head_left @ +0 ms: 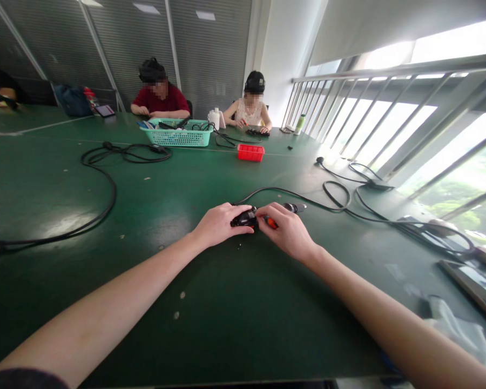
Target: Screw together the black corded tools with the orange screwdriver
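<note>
A small black device [245, 218] with a glossy, rounded body rests low over the green table, straight ahead of me. My left hand [218, 224] grips it from the left, thumb on the near side and fingers on the far side. My right hand [285, 229] is closed at the device's right end, fingertips pinched close to it. Under those fingers shows an orange object [271, 222], mostly hidden, so its kind is unclear. Just beyond the right hand lies a black and silver cylindrical piece [295, 207]. A black cable [283, 189] passes behind both hands.
Ahead stand a red tray [250, 153] and a turquoise basket [178, 139] of tools and cables. Another black cable [112, 186] loops at left. Two people sit across the table [178, 183]. On the right are a railing [348, 97], flat devices [476, 283] and a plastic bag [457, 324].
</note>
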Motion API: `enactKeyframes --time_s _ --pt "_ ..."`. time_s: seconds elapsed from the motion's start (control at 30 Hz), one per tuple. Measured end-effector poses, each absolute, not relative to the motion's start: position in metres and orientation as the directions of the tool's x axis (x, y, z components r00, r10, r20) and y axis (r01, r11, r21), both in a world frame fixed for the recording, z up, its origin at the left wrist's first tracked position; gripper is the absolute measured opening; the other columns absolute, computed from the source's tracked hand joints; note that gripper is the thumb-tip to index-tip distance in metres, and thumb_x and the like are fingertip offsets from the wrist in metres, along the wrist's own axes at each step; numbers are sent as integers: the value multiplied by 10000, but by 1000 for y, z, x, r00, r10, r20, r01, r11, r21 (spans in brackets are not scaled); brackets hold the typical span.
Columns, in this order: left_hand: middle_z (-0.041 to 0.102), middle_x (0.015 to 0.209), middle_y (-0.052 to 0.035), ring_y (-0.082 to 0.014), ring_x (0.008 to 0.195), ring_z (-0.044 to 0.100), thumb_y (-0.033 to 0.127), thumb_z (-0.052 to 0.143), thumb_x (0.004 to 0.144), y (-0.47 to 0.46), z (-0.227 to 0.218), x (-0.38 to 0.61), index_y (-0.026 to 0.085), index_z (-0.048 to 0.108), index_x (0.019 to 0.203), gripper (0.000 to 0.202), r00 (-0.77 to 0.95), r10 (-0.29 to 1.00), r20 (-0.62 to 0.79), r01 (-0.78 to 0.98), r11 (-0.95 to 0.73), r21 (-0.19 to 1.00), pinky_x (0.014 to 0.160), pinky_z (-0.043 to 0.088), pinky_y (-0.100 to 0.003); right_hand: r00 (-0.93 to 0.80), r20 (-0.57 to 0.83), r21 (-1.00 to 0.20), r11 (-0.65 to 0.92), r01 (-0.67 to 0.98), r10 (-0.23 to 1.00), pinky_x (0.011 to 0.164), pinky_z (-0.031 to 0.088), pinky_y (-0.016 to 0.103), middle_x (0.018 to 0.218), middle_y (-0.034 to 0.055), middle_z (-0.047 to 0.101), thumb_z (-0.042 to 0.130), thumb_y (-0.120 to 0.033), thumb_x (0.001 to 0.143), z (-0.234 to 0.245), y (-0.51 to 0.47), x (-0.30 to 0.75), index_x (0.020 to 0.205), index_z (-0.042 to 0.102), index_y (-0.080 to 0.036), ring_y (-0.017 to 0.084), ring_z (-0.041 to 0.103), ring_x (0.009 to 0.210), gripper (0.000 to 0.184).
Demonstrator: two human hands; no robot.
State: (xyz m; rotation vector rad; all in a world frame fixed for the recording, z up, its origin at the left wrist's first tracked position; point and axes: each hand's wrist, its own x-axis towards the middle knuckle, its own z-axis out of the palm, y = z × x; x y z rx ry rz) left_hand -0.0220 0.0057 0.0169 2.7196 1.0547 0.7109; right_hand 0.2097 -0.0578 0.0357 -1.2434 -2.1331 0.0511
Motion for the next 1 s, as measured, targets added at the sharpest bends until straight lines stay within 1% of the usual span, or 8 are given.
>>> enactKeyframes --time_s 0.23,0.4,0.53,0.6,0.7,0.8,0.9,1.0 --pt "720 1176 -68 -243 1005 705 673 669 913 2 22 -21 293 592 1448 661 640 672 372 603 -740 299 882 554 -336 -301 497 -373 513 773 814 827 525 302 1036 25 705 579 -325 1013 32 -52 210 1056 656 -252 178 685 883 114" --pt "719 1181 -70 -245 1021 704 678 663 915 2 21 -21 297 588 1453 663 636 678 368 606 -734 305 880 551 -331 -335 484 -357 532 768 809 887 540 315 1082 41 706 589 -371 1015 31 -51 214 1041 689 -247 187 696 926 161" --pt "722 1199 -72 -255 1045 695 669 612 954 4 19 -20 284 585 1450 629 619 692 372 619 -721 312 906 543 -350 -364 476 -313 541 781 801 908 550 329 1150 63 711 572 -379 1023 35 -53 220 1182 693 -250 200 700 977 238" --pt "720 1235 -69 -263 1077 680 631 594 981 5 18 -20 279 585 1445 582 609 695 382 621 -717 316 935 535 -370 -368 467 -299 535 790 804 896 556 332 1148 71 716 567 -372 1022 38 -56 219 1199 692 -242 202 703 977 252" --pt "709 1283 -61 -277 1140 642 544 605 998 9 15 -20 279 580 1443 519 606 691 394 621 -720 309 986 515 -401 -492 397 -289 615 734 775 872 562 324 1102 66 723 575 -380 1017 42 -63 211 1146 707 -241 191 707 940 232" --pt "703 1291 -65 -281 1159 622 511 618 990 12 14 -21 271 565 1453 524 620 685 383 607 -728 318 1015 502 -418 -641 308 -287 711 642 703 912 562 333 1234 83 693 590 -421 1014 42 -73 198 1266 677 -251 202 703 1039 315" --pt "666 1374 -82 -290 1198 607 506 642 970 14 12 -21 237 533 1474 581 622 687 375 594 -726 345 1046 490 -428 -687 234 -285 724 628 688 907 565 334 1312 90 654 559 -417 1033 39 -79 188 1313 664 -259 200 701 1047 338" --pt "648 1408 -92 -299 1225 592 497 667 953 15 11 -21 207 557 1433 572 623 688 372 591 -726 352 1075 475 -439 -688 196 -284 711 643 699 882 552 313 1252 70 667 493 -341 1064 40 -80 184 1202 700 -251 182 697 1010 264"
